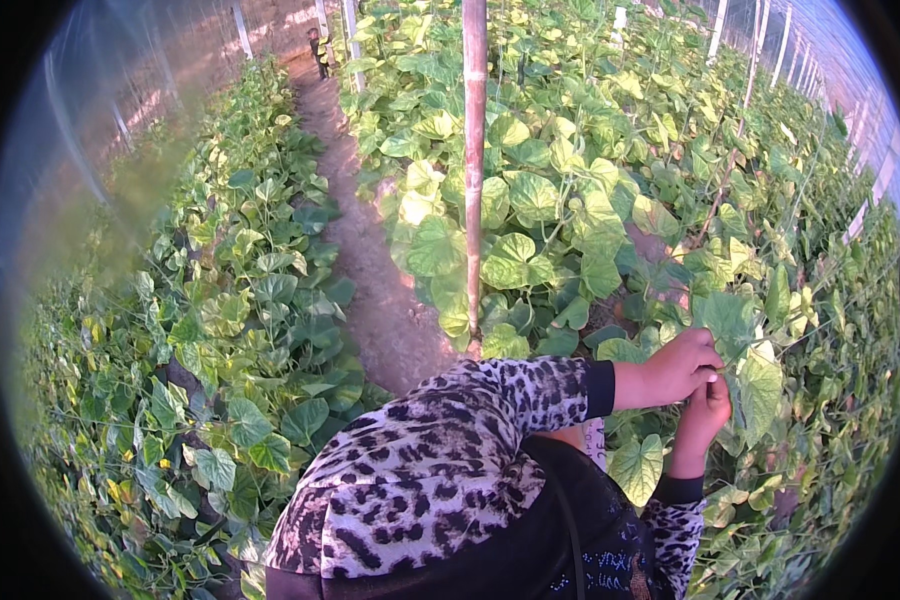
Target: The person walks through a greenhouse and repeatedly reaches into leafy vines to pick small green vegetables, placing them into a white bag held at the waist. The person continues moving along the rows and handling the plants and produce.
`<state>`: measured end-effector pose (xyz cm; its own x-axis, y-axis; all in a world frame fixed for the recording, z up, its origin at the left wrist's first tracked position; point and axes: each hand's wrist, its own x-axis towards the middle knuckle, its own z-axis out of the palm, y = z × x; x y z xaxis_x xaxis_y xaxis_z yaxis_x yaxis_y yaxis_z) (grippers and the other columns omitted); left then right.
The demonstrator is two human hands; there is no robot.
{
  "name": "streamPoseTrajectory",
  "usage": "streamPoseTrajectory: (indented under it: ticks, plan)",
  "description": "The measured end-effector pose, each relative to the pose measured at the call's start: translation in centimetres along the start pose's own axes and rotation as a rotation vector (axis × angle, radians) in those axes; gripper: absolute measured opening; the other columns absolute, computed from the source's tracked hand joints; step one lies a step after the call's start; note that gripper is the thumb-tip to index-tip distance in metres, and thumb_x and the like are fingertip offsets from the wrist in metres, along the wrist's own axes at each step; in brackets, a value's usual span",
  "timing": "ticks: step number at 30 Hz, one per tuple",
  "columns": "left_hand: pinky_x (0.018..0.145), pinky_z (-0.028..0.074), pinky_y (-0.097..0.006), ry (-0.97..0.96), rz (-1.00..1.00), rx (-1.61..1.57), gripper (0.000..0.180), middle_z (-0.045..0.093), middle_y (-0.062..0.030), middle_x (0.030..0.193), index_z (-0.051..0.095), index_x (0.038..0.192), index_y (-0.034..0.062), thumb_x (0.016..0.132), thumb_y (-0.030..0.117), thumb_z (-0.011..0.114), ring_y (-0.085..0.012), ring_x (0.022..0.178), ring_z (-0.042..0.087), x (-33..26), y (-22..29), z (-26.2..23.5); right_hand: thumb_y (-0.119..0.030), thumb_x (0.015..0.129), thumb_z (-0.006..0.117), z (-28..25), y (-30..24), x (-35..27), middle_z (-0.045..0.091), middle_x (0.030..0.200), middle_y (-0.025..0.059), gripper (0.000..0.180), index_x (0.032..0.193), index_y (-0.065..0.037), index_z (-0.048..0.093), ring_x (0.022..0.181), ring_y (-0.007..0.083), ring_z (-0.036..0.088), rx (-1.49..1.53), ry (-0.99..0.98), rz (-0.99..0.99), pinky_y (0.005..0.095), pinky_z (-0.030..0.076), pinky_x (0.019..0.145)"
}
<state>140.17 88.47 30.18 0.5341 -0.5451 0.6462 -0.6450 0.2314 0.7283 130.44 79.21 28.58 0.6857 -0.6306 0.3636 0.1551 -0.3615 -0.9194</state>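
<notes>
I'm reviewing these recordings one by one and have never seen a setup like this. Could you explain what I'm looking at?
There is no robot here, just a person with bare hands. The one picture comes from the left of two fisheye cameras worn on the head, looking down; that is why edges bend toward its rim.

The spotted sleeves are the person's own. The left hand and right hand meet at the fingertips, beside a broad green leaf. Whatever they pinch, if anything, is too small to make out.

Around them grow leafy vines, with a dirt path between rows and a pole standing upright.
</notes>
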Motion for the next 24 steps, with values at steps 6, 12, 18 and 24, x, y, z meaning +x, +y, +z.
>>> streamPoseTrajectory:
  ticks: [6,12,18,24]
  plan:
    - [0.09,0.045,-0.046,-0.022,-0.012,0.003,0.015,0.057,-0.0135,0.097,0.071,0.092,0.0027,0.08,0.011,0.072,-0.0363,0.101,0.056,0.0,0.0,-0.4,-0.008,0.1,0.06,0.0,0.1,-0.2,0.065,0.085,0.0003,0.011,0.098,0.001,0.067,0.081,0.0045,0.053,0.038,-0.033,0.073,0.0227,0.046,0.071]
    - [0.086,0.047,-0.047,0.054,0.051,0.101,0.013,0.061,-0.0136,0.095,0.065,0.097,0.0036,0.088,0.012,0.063,-0.0379,0.097,0.058,0.1,-0.2,-0.5,-0.016,0.102,0.06,-0.2,-0.3,0.5,0.067,0.089,0.0018,0.021,0.107,0.002,0.068,0.084,0.0075,0.058,-0.006,-0.079,0.039,0.0228,0.047,0.076]
    - [0.078,0.048,-0.051,0.007,-0.123,0.071,0.011,0.062,-0.0199,0.094,0.059,0.101,0.0024,0.093,0.01,0.058,-0.0439,0.092,0.06,0.2,1.0,-1.5,-0.018,0.101,0.057,-2.4,-0.7,1.6,0.067,0.105,0.0075,0.031,0.127,0.0,0.059,0.085,0.0138,0.062,0.394,0.022,-0.105,0.0258,0.049,0.079]
    - [0.08,0.047,-0.052,-0.09,-0.111,0.01,0.011,0.062,-0.0209,0.095,0.058,0.103,0.0026,0.095,0.01,0.057,-0.0452,0.095,0.06,-0.4,1.3,-2.0,-0.019,0.1,0.054,-3.5,-1.1,3.8,0.056,0.137,0.0133,0.049,0.143,0.002,0.047,0.122,0.0217,0.057,0.505,-0.199,0.027,0.0353,0.044,0.106]
